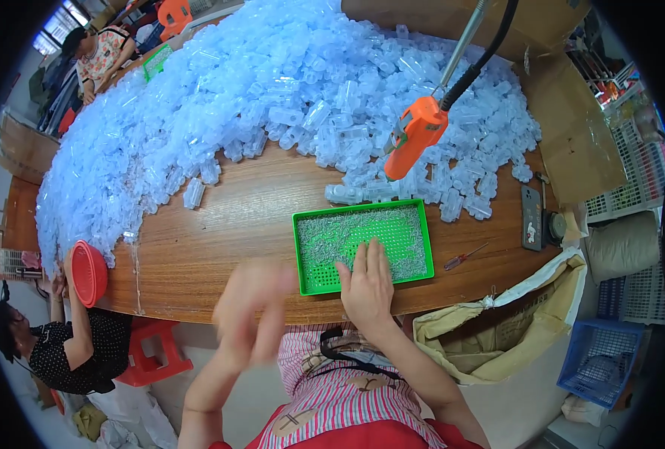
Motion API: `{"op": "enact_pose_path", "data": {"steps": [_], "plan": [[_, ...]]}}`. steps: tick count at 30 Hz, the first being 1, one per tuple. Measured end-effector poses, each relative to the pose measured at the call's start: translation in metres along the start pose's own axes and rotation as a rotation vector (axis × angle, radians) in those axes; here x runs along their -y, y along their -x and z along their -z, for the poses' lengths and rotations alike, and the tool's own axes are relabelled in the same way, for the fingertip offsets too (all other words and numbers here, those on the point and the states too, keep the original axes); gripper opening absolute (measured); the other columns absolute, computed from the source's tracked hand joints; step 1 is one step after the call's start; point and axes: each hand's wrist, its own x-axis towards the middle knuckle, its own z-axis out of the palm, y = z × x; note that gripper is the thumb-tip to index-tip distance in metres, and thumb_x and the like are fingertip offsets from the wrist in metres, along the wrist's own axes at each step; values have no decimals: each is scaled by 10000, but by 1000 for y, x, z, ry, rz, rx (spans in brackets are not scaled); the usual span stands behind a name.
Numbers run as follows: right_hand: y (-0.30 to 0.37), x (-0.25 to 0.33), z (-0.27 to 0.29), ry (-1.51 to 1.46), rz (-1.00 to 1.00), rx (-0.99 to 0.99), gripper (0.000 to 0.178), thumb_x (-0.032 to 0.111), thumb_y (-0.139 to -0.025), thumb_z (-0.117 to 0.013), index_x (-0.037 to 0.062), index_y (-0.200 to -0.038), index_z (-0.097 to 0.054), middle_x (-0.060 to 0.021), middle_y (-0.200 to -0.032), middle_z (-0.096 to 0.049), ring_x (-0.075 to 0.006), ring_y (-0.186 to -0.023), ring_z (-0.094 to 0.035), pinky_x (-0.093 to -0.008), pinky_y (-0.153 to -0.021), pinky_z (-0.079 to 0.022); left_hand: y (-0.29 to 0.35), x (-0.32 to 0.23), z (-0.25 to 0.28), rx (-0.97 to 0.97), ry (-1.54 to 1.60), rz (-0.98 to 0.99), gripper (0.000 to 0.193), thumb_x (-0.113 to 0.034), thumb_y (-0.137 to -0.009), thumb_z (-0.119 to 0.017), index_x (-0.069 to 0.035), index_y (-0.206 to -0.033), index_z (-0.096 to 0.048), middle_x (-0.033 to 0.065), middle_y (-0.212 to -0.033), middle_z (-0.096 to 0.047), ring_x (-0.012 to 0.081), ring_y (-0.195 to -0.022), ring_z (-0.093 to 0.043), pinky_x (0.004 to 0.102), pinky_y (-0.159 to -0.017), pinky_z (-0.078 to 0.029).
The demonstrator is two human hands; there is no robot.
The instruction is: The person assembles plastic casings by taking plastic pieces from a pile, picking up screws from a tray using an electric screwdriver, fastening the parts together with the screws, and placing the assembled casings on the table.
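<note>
A green perforated tray (299,258) lies near the table's front edge, with many tiny grey metal pieces (332,224) spread over its bottom. My right hand (368,290) rests over the tray's near rim, fingers stretched flat and pointing into it. Left of the tray, my left hand (251,310) is raised near the table edge and smeared by motion, so its fingers cannot be made out. Beyond the tray hangs an orange electric screwdriver (418,136) on a cable. A large heap of clear plastic parts (272,82) covers the back of the table.
On the right lie a small screwdriver (465,257) and a dark phone (532,218). An open sack (527,314) stands against the table's front edge, with a blue crate (600,363) beyond. At left, one person (63,337) holds a red basket (88,274); another person (104,56) sits farther back.
</note>
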Motion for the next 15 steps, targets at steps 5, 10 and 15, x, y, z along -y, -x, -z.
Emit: {"op": "enact_pose_path", "data": {"steps": [5,10,15], "plan": [[7,17,30,-342,85,29,354,220,-889,-573,-73,-1088,-587,-257,-1223,-523,-389,-1178,-474,-428,-980,-398,-39,128,-59,164,-333,147,265,-103,-805,-624,-45,-1064,-615,142,-1042,-621,336,-980,-566,399,-844,-451],[3,-28,78,-410,-67,-104,269,164,-876,-597,-19,-1071,-620,-192,-1197,-566,-349,-1156,-503,-414,-974,-399,-61,168,-98,460,-410,252,368,-182,-763,-681,-88,-1110,-601,129,-1075,-617,350,-979,-576,440,-830,-475],[11,-55,117,-426,-224,-209,199,103,-881,-581,2,-1041,-644,-144,-1141,-606,-295,-1126,-531,-371,-955,-411,-62,165,-83,517,-274,300,339,-178,-801,-653,-72,-1118,-592,151,-1068,-613,378,-959,-577,440,-792,-478]]}}
